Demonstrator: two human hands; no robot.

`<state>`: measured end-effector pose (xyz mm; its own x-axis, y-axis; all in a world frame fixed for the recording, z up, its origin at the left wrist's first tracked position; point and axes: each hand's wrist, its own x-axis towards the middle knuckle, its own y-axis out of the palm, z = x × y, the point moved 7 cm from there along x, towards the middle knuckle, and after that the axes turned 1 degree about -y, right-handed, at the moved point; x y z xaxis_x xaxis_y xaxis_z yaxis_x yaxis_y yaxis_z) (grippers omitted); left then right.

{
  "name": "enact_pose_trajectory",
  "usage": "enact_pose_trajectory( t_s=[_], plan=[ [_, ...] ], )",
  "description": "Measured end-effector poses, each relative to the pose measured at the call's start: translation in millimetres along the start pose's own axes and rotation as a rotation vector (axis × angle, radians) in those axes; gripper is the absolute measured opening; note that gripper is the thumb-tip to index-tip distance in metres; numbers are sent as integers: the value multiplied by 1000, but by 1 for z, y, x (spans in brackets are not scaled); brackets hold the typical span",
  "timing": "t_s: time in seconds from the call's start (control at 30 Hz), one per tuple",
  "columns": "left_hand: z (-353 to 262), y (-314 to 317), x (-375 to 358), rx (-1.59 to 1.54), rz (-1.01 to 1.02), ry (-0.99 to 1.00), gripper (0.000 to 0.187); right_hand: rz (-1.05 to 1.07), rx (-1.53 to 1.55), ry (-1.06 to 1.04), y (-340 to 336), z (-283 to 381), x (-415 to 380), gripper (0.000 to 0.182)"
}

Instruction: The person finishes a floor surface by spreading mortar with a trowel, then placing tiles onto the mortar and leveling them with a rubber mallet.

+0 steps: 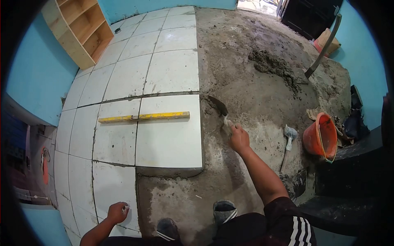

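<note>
My right hand (238, 137) is wrapped round the handle of a trowel (218, 105). Its dark blade rests at the mortar beside the right edge of a white floor tile (170, 139). Down at the lower left, my left hand (118, 212) is closed just over another white tile (113, 184); a small pale bit shows at its fingers, too small to name. A yellow spirit level (143, 117) lies across two tiles, between and beyond my hands. Grey mortar shows under the near edge of the tile by the trowel.
A mallet with a wrapped head (290, 132) lies on the rough floor beside an orange bucket (320, 137). Farther off are a heap of wet mortar (275, 67), a long wooden handle (326, 45) and a sack (327, 42). A wooden shelf (80, 28) stands at the back left.
</note>
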<state>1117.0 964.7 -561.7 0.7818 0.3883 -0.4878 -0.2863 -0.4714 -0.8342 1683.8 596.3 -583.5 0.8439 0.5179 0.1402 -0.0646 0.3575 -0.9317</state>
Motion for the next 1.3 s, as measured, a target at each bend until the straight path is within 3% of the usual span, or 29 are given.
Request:
enact_pose_trajectory(
  t_s=[0.3,0.4,0.5,0.6,0.73,0.83,0.93,0.97,1.1,1.23,1.3],
  plan=[
    [2,-1,3,-1,-19,-8,22,-60,-19,-18,12,-25,-18,52],
    [-4,1,-2,-15,-11,-3,21,-124,23,11,-9,-16,-26,68],
    [-2,-2,-2,-12,-19,-7,21,-29,-43,3,5,-32,-21,62],
    [5,1,-6,-12,-14,-42,21,-156,36,45,-8,-35,-27,62],
    [6,1,-3,-14,-12,-57,20,-107,-53,66,7,-66,-31,61],
    [5,3,0,-17,-13,-42,20,-209,-11,137,-25,-72,-32,64],
    [1,3,3,-11,0,-28,20,-139,-90,189,-23,-117,-31,63],
    [0,3,4,-3,4,-18,20,37,-113,223,-17,-137,-27,62],
    [3,5,4,-24,4,-36,20,-190,-125,178,-71,-138,-13,60],
    [2,4,4,-54,-20,-23,20,-359,-52,230,-95,-131,-22,73],
    [-1,4,6,-44,-13,-7,20,-135,-126,295,-56,-159,-29,73]
  ],
)
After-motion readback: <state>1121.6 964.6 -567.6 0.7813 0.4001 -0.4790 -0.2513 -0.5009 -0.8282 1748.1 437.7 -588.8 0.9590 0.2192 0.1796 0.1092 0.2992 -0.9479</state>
